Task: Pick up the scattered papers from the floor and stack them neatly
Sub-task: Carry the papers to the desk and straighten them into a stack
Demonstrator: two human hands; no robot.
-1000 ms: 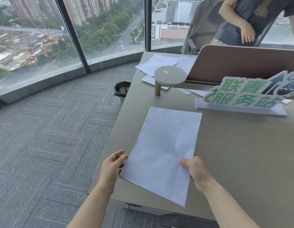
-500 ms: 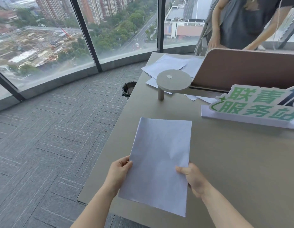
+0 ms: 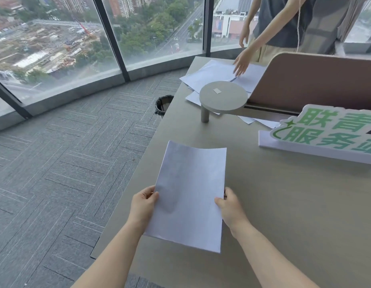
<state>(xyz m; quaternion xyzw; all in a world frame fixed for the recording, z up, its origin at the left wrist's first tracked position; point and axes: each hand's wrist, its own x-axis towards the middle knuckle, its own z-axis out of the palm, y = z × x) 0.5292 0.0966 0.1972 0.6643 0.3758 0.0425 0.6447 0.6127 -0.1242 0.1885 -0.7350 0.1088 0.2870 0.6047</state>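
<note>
Papers [image 3: 191, 196] squared closer — both hands gripping.

Green characters 联青 over 服务, next one cut off, maybe 站, on white sign [image 3: 325, 140] at desk [image 3: 284, 204] right edge.

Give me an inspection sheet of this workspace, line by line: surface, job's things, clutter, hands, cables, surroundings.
Surface: grey desk, bare beside the held sheets.
Job's things: paper stack held over the desk's near edge, far end bowed; loose papers spread at the far corner.
Clutter: green-lettered sign; round stand; brown divider.
Hands: left hand and right hand each grip a side edge of the stack.
Cables: thin cord hanging on another person.
Surroundings: carpeted floor, no paper seen on it; waste bin by the desk; another person's hand on the loose papers.
</note>
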